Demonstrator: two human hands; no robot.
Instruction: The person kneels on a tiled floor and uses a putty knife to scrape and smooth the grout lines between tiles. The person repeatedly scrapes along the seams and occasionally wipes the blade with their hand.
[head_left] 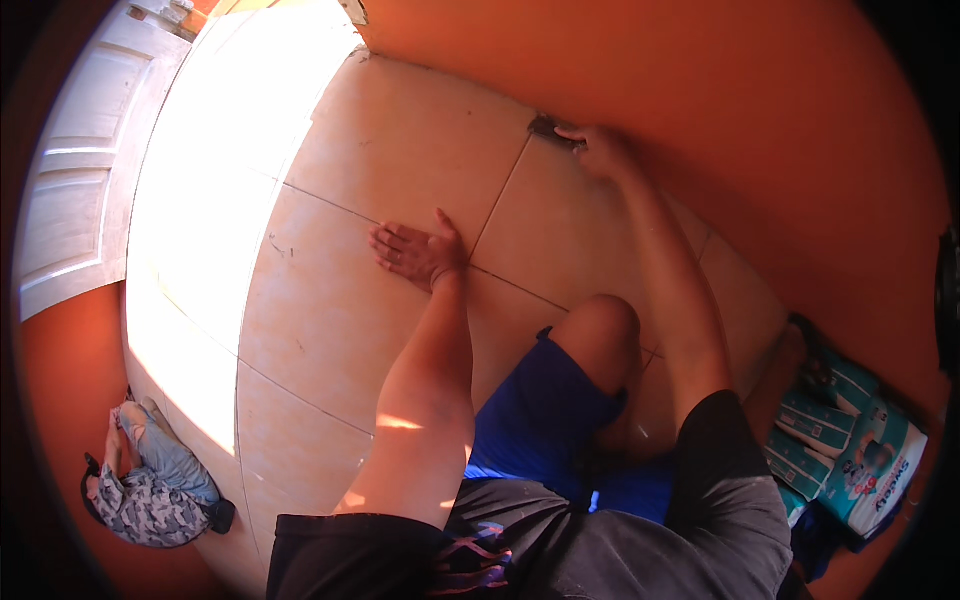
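My left hand (415, 252) lies flat on the tiled floor (400, 140), fingers spread, holding nothing. Its palm rests close to where grout lines cross. Farther off and to the right, my right hand (602, 153) is closed on a small dark object (551, 130) at the foot of the orange wall (680, 80). That object touches or nearly touches the floor along the wall's edge; its kind is too dark to make out. One finger stretches along it toward its left end. My bent knee (602, 325) is between my two forearms.
Bright sunlight covers the floor at the left, beside a white panelled door (95, 170). At the lower left a person (165, 490) in a patterned shirt sits by the wall. Several green and white packages (830, 440) are stacked against the wall at the right.
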